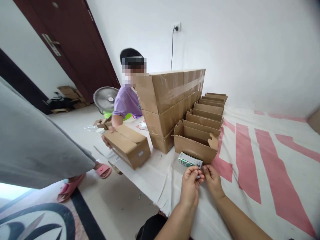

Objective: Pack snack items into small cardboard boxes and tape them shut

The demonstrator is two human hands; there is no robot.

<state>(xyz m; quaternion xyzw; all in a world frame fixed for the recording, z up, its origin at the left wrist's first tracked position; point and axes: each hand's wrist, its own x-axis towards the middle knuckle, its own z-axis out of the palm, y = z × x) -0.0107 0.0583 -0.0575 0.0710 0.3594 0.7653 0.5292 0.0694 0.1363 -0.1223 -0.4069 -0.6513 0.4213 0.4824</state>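
My left hand (191,183) is closed in a pinch, with a small pale bit showing at the fingertips, too small to name. Close beside it, my right hand (212,180) also has its fingers pressed together near the same spot; what they pinch is hidden. Just beyond my fingers, a small white and shiny green carton (190,160) lies on the cloth. It rests against the front of an open cardboard box (195,144), whose inside shows brown walls and a raised flap.
More open cardboard boxes (205,116) line up behind. Taped cartons (167,110) are stacked to their left. Across the table, a person in a purple shirt (127,101) holds a closed carton (127,143). A fan (106,98) stands behind. Cloth (270,186) with red markings covers the table.
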